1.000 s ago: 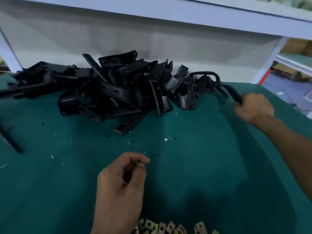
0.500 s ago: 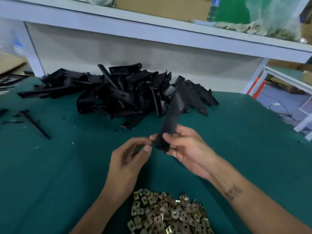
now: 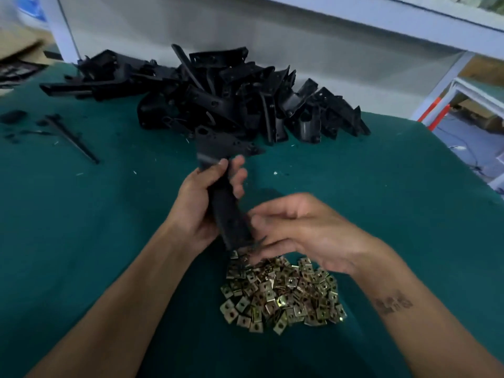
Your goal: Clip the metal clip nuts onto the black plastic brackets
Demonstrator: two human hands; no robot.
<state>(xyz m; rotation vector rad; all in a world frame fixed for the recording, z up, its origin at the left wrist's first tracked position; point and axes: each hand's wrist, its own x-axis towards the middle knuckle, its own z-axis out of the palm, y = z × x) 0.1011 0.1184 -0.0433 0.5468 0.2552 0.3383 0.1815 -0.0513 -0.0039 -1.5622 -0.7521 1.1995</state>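
Hands over a green tabletop (image 3: 81, 241): left hand (image 3: 196, 205) grips a black bracket (image 3: 221, 186), right hand (image 3: 305, 230), fingers relaxed, touches its lower end. Brass clip nuts (image 3: 283, 293) lie heaped below; more brackets (image 3: 218, 96) sit piled beneath a white shelf (image 3: 381, 20).

Both forearms reach forward from the bottom of the view and converge toward the middle. The left hand (image 3: 200, 203) is raised, palm turned toward the right, with its thumb and fingers (image 3: 236, 174) curled round the shaft of a black plastic bracket (image 3: 226, 186), gripping it near upright. The right hand (image 3: 305, 230) lies just beside it, back facing up, its fingers (image 3: 272, 214) extended leftward and loosely together, their tips at the bracket's lower end. Motion blur hides whether they pinch anything. A dark mark shows on the right forearm (image 3: 392, 304).
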